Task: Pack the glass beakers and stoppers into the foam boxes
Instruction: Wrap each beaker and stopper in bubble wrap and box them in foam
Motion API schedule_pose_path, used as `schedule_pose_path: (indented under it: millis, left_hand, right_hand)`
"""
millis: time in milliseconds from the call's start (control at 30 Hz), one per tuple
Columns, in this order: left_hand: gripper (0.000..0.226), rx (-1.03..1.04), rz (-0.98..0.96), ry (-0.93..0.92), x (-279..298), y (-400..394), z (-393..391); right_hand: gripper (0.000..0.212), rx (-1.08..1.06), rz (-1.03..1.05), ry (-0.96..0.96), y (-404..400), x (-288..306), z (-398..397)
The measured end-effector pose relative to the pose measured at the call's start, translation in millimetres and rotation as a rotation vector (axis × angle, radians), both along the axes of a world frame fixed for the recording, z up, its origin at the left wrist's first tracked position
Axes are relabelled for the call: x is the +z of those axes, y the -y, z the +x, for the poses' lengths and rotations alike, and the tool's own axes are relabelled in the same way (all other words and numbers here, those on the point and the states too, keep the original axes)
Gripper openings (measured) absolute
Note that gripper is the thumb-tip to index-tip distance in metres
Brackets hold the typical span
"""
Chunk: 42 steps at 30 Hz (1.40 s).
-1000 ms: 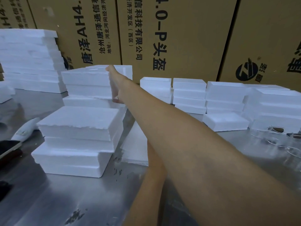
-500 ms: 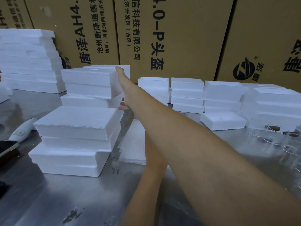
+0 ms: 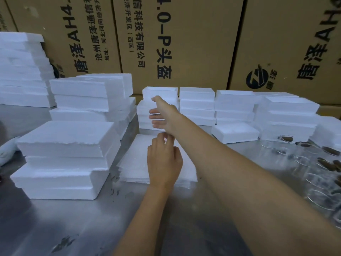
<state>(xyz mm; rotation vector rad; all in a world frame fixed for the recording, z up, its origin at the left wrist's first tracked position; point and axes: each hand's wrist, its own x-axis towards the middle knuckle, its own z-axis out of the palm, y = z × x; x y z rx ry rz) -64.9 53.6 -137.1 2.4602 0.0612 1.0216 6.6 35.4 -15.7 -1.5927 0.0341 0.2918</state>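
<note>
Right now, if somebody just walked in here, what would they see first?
Mostly white foam boxes, stacked all over the metal table, with big brown cartons standing behind. In the middle, the person's right hand reaches out with fingers spread toward a far stack, while the left hand hovers over flat foam sheets. Clear glass beakers crowd the table's right edge.

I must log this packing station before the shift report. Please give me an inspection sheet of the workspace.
Surface: metal table, scuffed, white crumbs.
Job's things: foam boxes stacked left and behind; glass beakers at right, dark stoppers among them, not yet packed.
Clutter: flat foam sheets at centre.
Grips: right hand open, reaching to a rear stack; left hand above the sheets, grip unclear.
Cables: nothing seen.
Surroundings: printed cardboard cartons behind.
</note>
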Motion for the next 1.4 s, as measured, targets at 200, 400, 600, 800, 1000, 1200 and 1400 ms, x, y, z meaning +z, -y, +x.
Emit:
schedule_pose_path:
  millis: [200,400,600,800,1000,1200,1400]
  left_hand:
    - [0.029,-0.084,0.121,0.071,-7.3,21.3,-4.9]
    - [0.034,-0.255,0.242,0.053,-19.7,54.8,-13.8]
    - [0.041,-0.438,0.346,-0.101,-33.7,102.7,4.5]
    - [0.069,-0.421,-0.032,-0.389,-32.7,149.4,80.7]
    - [0.076,-0.349,-0.257,-0.505,-34.6,166.4,152.2]
    - [0.043,-0.299,-0.199,-0.402,-36.4,172.6,161.0]
    - [0.034,-0.32,-0.26,-0.347,-37.5,161.1,130.8]
  right_hand:
    - [0.03,-0.284,-0.113,0.114,98.1,-49.4,-0.6]
    - [0.022,-0.444,-0.517,0.163,199.9,-121.7,-29.4]
    - [0.012,-0.472,-0.623,0.404,246.5,-157.9,-52.0]
    - [0.013,-0.51,-0.535,0.46,253.4,-166.1,-44.0]
    - [0.012,-0.519,-0.54,0.487,253.8,-170.3,-33.1]
    - [0.014,-0.52,-0.525,0.477,254.1,-171.2,-32.7]
    - [0.014,-0.535,-0.478,0.443,255.3,-168.0,-37.5]
